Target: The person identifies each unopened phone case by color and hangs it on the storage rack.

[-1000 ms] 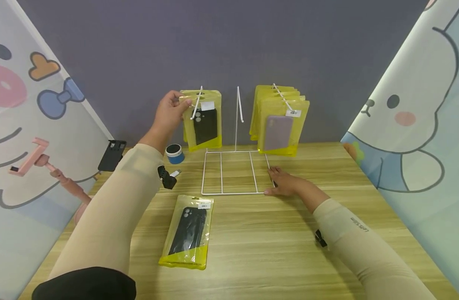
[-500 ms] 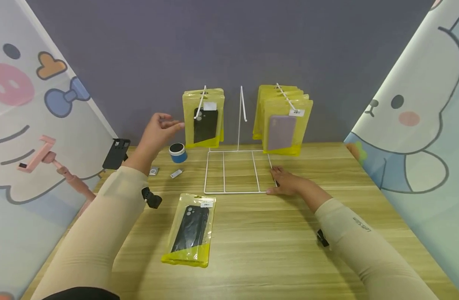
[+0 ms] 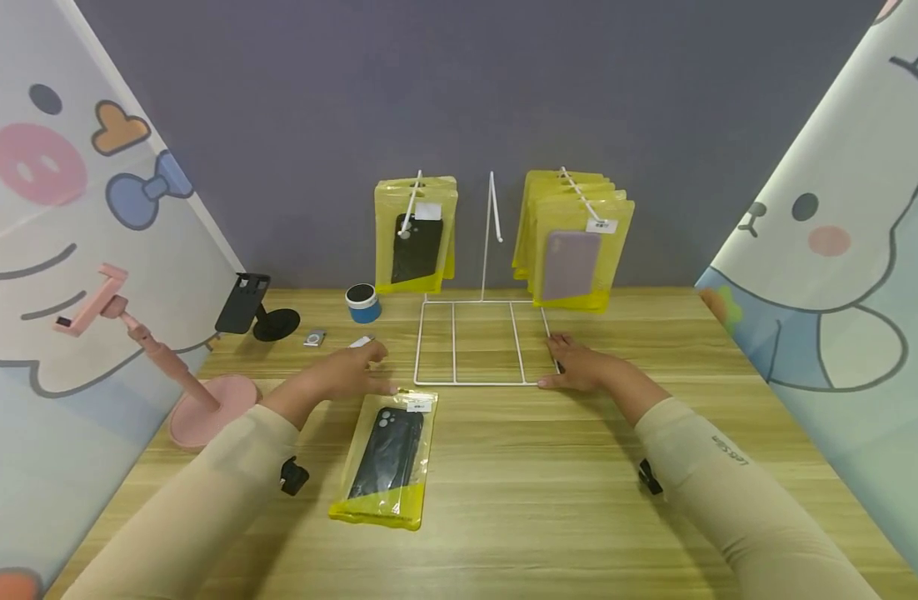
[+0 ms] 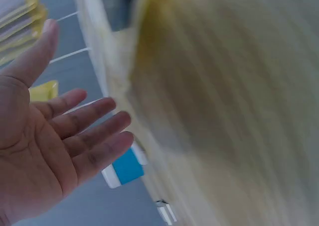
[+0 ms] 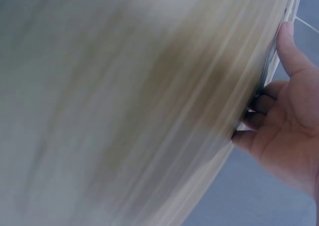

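Now left hand (image 3: 346,375) is hovering, fingers relaxed and holding nothing, just beside the top-left corner of the yellow packet (image 3: 387,458) lying mid-table, long axis running toward the near edge. Right hand (image 3: 582,371) is pressing flat on the wire stand (image 3: 481,342), farther off.

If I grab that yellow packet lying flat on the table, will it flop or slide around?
The yellow packet looks like thin glossy plastic, so its edges will probably flop and feel slippery. The dark phone case inside should stiffen the middle. Lying flat on the smooth table, it would likely slide rather than tip.
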Demonstrator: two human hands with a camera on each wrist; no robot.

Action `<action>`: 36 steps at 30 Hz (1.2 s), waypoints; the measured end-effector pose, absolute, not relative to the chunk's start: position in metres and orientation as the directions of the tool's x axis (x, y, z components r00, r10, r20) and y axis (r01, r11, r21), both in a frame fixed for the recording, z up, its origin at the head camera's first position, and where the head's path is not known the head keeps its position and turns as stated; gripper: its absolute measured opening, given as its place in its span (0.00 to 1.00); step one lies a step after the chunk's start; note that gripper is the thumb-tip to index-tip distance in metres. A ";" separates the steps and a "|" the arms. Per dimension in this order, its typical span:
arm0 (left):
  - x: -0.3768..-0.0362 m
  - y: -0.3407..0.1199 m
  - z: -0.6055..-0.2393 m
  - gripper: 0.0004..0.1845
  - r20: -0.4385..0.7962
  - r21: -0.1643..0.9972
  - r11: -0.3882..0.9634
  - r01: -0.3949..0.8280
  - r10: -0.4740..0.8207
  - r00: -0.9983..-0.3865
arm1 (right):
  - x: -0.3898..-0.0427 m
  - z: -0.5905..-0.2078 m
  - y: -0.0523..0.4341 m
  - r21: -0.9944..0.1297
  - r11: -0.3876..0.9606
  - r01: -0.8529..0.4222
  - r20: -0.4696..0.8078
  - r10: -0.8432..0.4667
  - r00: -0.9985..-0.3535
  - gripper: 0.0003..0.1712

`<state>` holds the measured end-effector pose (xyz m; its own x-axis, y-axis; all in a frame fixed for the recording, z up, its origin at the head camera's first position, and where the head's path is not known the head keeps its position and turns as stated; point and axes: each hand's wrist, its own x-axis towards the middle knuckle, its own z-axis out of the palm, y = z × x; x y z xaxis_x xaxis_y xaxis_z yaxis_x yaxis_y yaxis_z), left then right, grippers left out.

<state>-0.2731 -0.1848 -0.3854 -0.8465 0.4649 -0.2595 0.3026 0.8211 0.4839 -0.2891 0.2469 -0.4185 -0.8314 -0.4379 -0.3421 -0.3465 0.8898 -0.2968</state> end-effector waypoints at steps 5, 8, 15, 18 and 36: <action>-0.268 -0.181 -0.396 0.32 -0.261 0.382 0.837 0.391 0.504 -0.824 | -0.290 -0.422 0.247 -0.291 0.890 -0.352 -0.345 -0.441 -0.829 0.58; -0.265 -0.180 -0.399 0.23 -0.221 0.353 0.832 0.427 0.518 -0.826 | -0.290 -0.422 0.247 -0.284 0.888 -0.361 -0.337 -0.445 -0.830 0.58; -0.259 -0.181 -0.400 0.08 -0.170 0.331 0.801 0.498 0.570 -0.804 | -0.289 -0.420 0.244 -0.278 0.883 -0.379 -0.309 -0.456 -0.835 0.57; -0.260 -0.182 -0.398 0.11 -0.153 0.378 0.775 0.507 0.592 -0.791 | -0.288 -0.419 0.244 -0.280 0.883 -0.377 -0.310 -0.455 -0.835 0.57; -0.251 -0.188 -0.338 0.12 0.043 0.880 0.391 0.270 0.501 -0.864 | -0.291 -0.421 0.248 -0.281 0.886 -0.368 -0.327 -0.449 -0.832 0.58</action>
